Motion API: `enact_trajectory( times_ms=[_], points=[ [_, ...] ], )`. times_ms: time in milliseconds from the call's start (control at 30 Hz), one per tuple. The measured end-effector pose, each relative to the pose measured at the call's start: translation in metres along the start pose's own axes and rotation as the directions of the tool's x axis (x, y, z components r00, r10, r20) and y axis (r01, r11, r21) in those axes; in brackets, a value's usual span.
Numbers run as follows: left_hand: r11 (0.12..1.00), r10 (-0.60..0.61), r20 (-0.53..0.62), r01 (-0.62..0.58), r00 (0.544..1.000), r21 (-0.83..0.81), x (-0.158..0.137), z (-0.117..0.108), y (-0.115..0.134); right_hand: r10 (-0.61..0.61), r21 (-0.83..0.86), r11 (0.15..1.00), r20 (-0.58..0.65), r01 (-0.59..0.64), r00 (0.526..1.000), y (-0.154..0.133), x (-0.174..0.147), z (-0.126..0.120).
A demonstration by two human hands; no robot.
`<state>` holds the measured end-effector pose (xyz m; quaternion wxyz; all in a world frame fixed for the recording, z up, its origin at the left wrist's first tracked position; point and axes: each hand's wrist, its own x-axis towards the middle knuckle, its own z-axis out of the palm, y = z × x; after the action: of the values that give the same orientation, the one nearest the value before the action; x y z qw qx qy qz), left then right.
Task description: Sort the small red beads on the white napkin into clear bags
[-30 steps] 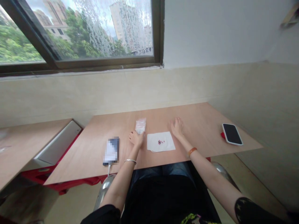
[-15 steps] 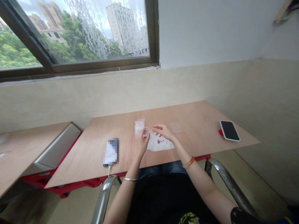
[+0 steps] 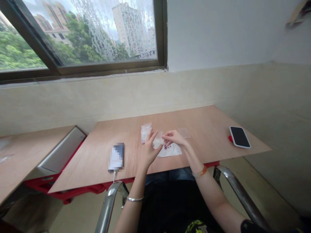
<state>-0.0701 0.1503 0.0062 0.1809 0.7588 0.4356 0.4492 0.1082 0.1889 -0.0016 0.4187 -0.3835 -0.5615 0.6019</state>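
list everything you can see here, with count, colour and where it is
small bag: 1, clear, held between both hands
bag stack: 1, clear, beyond the left hand
tissue: 1, white, under the hands
beads: several, dark red, on the tissue
flat bag: 1, clear, right of the hands
phone: 1, black with white edge, table's right end
device: 1, dark, cabled, left
table: 1, light wood
left hand: 1
right hand: 1

I see a wooden bench against a beige tiled wall, white plaster above. A dark-framed window shows daylight, trees and towers. The floor is pale.
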Motion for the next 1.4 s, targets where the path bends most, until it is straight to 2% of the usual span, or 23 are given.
enact_trajectory(
  times_ms=[67,133,200,300,400,633,800,967,1067,1233,1400],
  points=[
    [0.990,-0.050,-0.011,0.048,0.999,-0.131,-0.001,0.001,0.006,-0.026,0.082,0.996,-0.052,0.031,0.998,-0.002,-0.004,0.003],
    [0.942,-0.148,0.017,0.146,0.989,-0.303,-0.001,0.004,0.013,-0.046,0.152,0.987,-0.096,0.060,0.994,-0.005,-0.007,0.006],
    [0.858,-0.238,0.083,0.249,0.968,-0.448,0.000,0.008,0.019,-0.055,0.203,0.977,-0.084,0.072,0.995,-0.007,-0.010,0.010],
    [0.783,-0.300,0.137,0.325,0.944,-0.530,0.003,0.014,0.026,-0.043,0.243,0.969,-0.033,0.050,0.999,-0.011,-0.015,0.014],
    [0.800,-0.311,0.117,0.326,0.943,-0.503,0.004,0.015,0.027,-0.021,0.243,0.970,0.004,0.019,1.000,-0.013,-0.022,0.012],
    [0.923,-0.231,0.092,0.248,0.969,-0.295,0.002,0.008,0.024,0.048,0.184,0.981,0.068,-0.060,0.997,-0.014,-0.031,0.006],
    [0.923,-0.233,0.108,0.255,0.966,-0.288,-0.001,0.007,0.019,0.070,0.178,0.981,0.073,-0.082,0.995,-0.010,-0.032,0.009],
    [0.909,-0.215,0.135,0.249,0.967,-0.334,-0.002,0.009,0.018,0.036,0.174,0.984,0.000,-0.036,0.999,-0.006,-0.034,0.012],
    [0.924,-0.193,0.152,0.232,0.969,-0.304,-0.002,0.008,0.022,0.028,0.168,0.986,-0.052,-0.019,0.998,-0.003,-0.035,0.015],
    [0.955,-0.247,0.049,0.252,0.968,-0.156,-0.004,0.013,0.022,-0.021,0.195,0.979,-0.187,0.058,0.982,0.016,-0.034,0.028],
    [0.974,-0.225,-0.073,0.222,0.972,-0.043,-0.010,0.028,0.007,-0.090,0.141,0.981,-0.289,0.136,0.953,0.039,-0.028,0.042]
  ],
)
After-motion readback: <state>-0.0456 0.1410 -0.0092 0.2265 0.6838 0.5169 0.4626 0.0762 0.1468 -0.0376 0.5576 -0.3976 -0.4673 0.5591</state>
